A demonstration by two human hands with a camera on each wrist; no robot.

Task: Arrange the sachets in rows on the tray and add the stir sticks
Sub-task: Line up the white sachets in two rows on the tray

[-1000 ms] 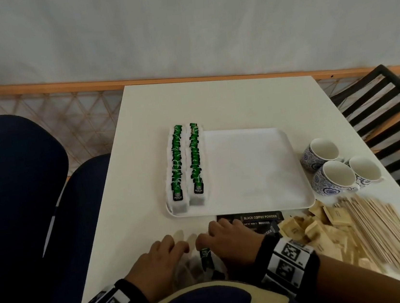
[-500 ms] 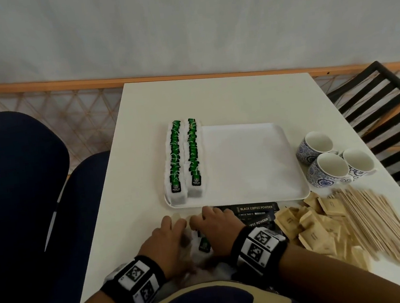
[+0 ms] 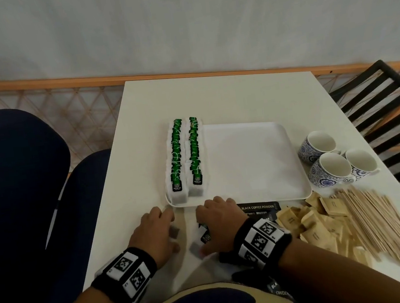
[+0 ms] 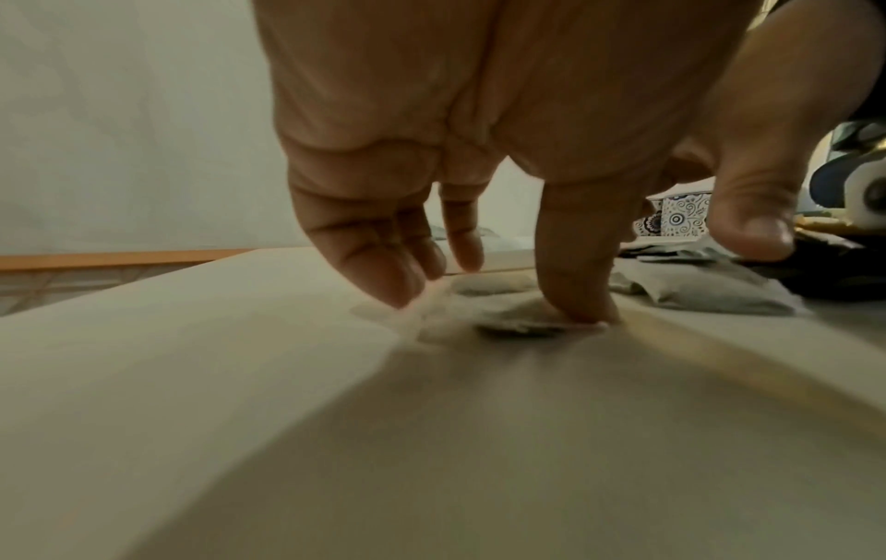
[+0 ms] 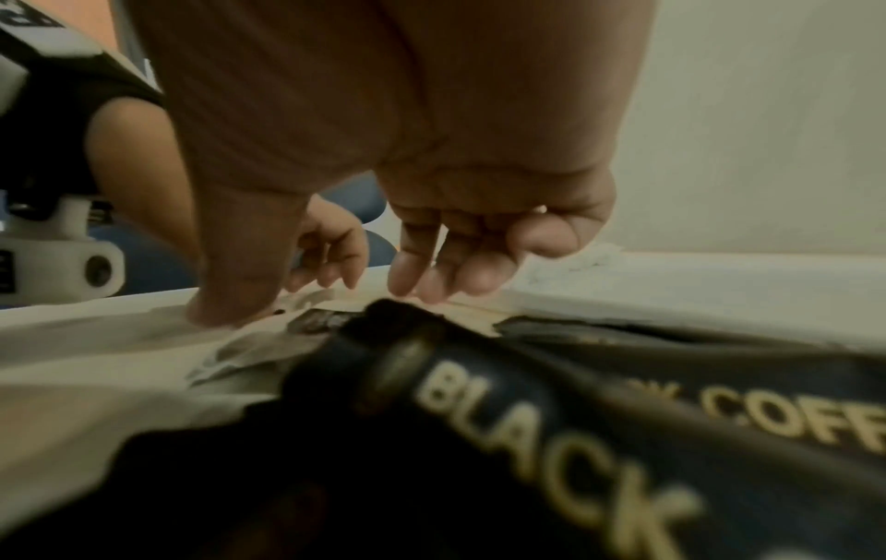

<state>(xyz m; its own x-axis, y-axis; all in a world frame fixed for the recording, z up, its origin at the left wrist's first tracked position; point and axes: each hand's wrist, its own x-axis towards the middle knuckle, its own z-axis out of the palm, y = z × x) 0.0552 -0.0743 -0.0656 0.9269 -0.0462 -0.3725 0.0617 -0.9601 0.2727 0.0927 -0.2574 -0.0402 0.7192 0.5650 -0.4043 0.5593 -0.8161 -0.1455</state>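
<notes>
The white tray [image 3: 251, 165] holds two rows of green-labelled tea sachets [image 3: 184, 158] along its left side. Loose tea sachets [image 3: 196, 248] lie on the table before its front edge. My left hand [image 3: 157, 229] rests over them, and in the left wrist view its index finger [image 4: 570, 265] presses one flat sachet [image 4: 517, 327]. My right hand [image 3: 217, 222] lies beside it, thumb [image 5: 230, 288] and fingers [image 5: 450, 272] touching sachets on the table, pinching nothing. Black coffee sachets [image 3: 259, 208] sit under its wrist. Stir sticks [image 3: 377, 227] lie at the right.
Brown sugar sachets [image 3: 314, 225] are heaped between the coffee sachets and the sticks. Three patterned cups [image 3: 332, 168] stand right of the tray. A black slatted chair [image 3: 385, 108] is beyond the table's right edge, dark blue seats [image 3: 21, 185] to the left.
Both hands have slid forward over the loose tea sachets up to the tray's front edge and moved a little apart. The rows on the tray are unchanged.
</notes>
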